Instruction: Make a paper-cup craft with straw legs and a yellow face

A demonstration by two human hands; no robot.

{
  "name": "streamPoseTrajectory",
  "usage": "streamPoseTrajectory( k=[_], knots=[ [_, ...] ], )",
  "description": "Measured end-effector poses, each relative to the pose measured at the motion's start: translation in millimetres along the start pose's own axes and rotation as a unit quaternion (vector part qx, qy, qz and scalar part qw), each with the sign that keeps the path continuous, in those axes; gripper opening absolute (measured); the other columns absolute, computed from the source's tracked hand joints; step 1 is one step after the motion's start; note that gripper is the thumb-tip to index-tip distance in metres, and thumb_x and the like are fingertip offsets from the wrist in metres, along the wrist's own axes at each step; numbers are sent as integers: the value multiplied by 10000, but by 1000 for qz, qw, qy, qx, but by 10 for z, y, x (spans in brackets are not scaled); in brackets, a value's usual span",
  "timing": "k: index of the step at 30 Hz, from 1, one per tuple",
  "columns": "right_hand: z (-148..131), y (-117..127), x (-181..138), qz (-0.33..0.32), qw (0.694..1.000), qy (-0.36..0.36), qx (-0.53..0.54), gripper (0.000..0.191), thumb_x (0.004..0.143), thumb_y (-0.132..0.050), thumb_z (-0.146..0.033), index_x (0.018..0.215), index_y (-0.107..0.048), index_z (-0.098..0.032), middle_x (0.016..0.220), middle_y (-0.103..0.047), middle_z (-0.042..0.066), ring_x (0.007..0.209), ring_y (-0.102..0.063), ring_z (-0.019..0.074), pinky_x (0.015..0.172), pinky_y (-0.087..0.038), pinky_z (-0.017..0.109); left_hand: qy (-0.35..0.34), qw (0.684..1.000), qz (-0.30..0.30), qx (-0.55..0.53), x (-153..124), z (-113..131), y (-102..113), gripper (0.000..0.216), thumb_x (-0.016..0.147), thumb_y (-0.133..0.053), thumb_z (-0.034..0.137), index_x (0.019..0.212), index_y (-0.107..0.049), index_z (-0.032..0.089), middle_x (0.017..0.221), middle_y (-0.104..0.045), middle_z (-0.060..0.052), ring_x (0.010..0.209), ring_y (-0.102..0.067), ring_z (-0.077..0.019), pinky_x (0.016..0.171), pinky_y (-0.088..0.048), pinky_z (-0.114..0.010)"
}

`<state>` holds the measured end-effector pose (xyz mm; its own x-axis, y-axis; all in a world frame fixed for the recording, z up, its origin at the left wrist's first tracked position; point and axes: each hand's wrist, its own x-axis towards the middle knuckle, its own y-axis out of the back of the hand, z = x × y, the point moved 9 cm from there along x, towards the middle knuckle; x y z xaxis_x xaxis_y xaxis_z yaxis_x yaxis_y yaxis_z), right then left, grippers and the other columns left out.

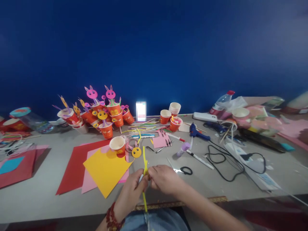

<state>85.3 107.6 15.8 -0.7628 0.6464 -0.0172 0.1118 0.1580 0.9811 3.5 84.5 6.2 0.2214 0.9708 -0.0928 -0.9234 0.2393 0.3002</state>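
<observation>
Near the table's front edge, my left hand (132, 192) is closed on a yellow pipe cleaner (144, 157), one end standing up above the fingers and the other hanging towards my lap. A short whitish piece (141, 178) shows at my left thumb; its kind cannot be made out. My right hand (165, 178) pinches the same pipe cleaner from the right, its fingertips meeting the left ones. Just beyond lies a yellow paper bunny face (136, 152) with eyes and ears. Scissors (184, 170) with black handles rest right of my right hand.
Yellow paper (106, 171) and red paper (69, 176) lie left, beside a paper cup (117, 145). Decorated cups (106, 130) cluster behind. A blue glue gun (198, 132), glue stick (183, 149), marker (200, 159), black cable (216, 154) and power strip (255, 170) occupy the right.
</observation>
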Motion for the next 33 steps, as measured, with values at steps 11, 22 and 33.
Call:
streamPoseTrajectory(
  k=[11,22,33],
  knots=[
    [-51,62,-79,12,1000,4,-27,97,862,-580,-227,920,-633,-169,747,-733,60,671,-678,212,559,-359,261,-2,999,9,31,-84,36,3,265,969,-422,322,721,-411,229,618,-422,54,587,-401,-145,578,-296,-259],
    [-145,-148,-97,91,995,1,-48,55,781,-626,-209,803,-657,-169,642,-725,62,566,-651,201,514,-305,280,2,998,-12,62,-130,-176,-30,287,971,-393,340,706,-411,229,620,-447,47,592,-429,-152,584,-301,-264],
    [-219,-4,-227,250,967,25,-33,123,798,-565,-232,682,-596,-205,559,-644,9,496,-539,149,524,-254,287,24,998,-43,-32,-146,-257,-39,358,965,-441,437,688,-435,210,586,-413,66,555,-364,-118,540,-290,-238]
  ],
)
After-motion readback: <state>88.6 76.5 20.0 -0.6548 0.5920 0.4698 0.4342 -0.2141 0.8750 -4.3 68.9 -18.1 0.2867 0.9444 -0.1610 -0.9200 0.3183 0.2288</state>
